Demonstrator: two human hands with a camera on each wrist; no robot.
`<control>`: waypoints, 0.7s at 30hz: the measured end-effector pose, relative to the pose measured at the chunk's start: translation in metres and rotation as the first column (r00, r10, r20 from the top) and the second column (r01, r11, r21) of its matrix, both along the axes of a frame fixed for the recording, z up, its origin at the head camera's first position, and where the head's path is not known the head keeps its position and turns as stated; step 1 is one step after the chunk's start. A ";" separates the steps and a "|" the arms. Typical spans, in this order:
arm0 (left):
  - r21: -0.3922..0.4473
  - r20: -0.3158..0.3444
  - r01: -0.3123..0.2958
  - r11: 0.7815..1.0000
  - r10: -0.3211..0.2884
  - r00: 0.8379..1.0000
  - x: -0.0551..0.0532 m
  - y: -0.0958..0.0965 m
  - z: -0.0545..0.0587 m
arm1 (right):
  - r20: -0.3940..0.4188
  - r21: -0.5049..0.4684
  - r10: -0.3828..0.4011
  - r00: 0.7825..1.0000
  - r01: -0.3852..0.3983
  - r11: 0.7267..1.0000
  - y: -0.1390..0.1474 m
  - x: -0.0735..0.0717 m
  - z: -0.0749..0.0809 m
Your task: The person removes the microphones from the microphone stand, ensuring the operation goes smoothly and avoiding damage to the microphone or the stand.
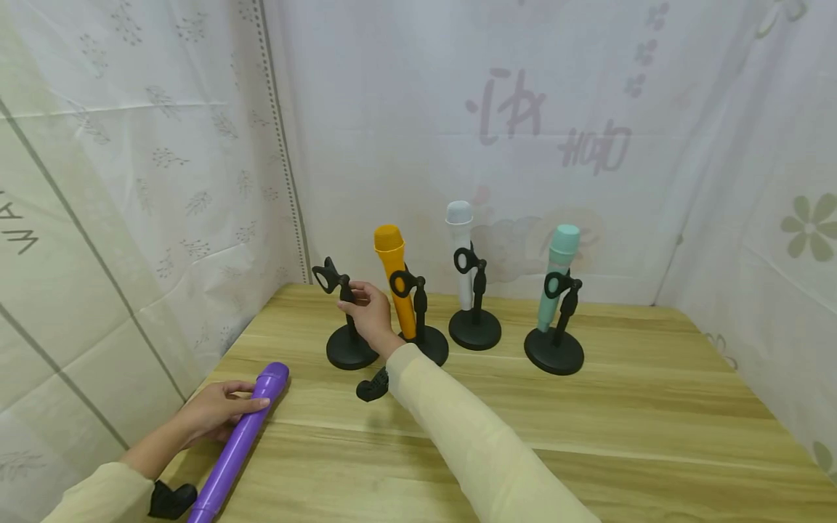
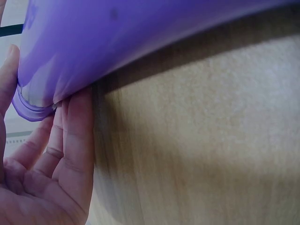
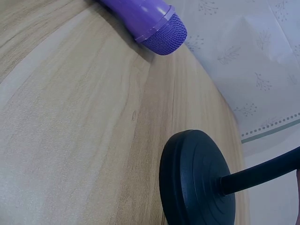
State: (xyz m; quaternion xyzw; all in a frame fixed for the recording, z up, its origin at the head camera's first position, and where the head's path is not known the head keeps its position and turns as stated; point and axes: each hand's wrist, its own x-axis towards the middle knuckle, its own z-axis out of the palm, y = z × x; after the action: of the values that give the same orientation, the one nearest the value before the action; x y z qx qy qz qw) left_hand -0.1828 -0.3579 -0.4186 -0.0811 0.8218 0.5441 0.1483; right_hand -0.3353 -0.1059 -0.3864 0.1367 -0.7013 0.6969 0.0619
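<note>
A purple microphone point(image 1: 238, 443) slants over the table's left side, and my left hand point(image 1: 212, 414) grips it near the head end, thumb on top and fingers at the far side. The left wrist view shows the purple barrel point(image 2: 108, 42) close up with fingers against its underside. My right hand point(image 1: 373, 316) holds the upright of the leftmost black microphone stand point(image 1: 349, 351), just below its clip, which is unoccupied. The right wrist view shows that stand's round base point(image 3: 197, 178) and the purple microphone's mesh head point(image 3: 166, 35); the hand is almost entirely out of that view.
Three more stands hold an orange microphone point(image 1: 390, 250), a white microphone point(image 1: 460, 218) and a mint-green microphone point(image 1: 561, 250). A small black piece point(image 1: 373, 387) lies partly hidden by the right sleeve. Another black object point(image 1: 172, 501) is by the left sleeve. Patterned curtains point(image 1: 392, 109) surround the wooden table point(image 1: 654, 407).
</note>
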 end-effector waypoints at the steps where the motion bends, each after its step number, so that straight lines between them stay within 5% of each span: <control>1: 0.007 0.002 0.001 1.000 -0.001 1.000 0.000 0.000 0.000 | -0.002 -0.002 0.002 1.000 -0.002 1.000 0.000 0.000 0.000; 21: -0.043 0.010 -0.006 0.999 0.007 1.000 0.000 0.001 0.006 | 0.015 -0.006 0.007 1.000 -0.007 1.000 0.004 0.000 -0.003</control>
State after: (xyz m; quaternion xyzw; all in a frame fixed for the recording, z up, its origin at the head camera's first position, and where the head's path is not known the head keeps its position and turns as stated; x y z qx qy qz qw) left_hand -0.1831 -0.3570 -0.4130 -0.0896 0.8324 0.5263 0.1487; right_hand -0.3356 -0.1019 -0.3893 0.1339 -0.6993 0.7001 0.0545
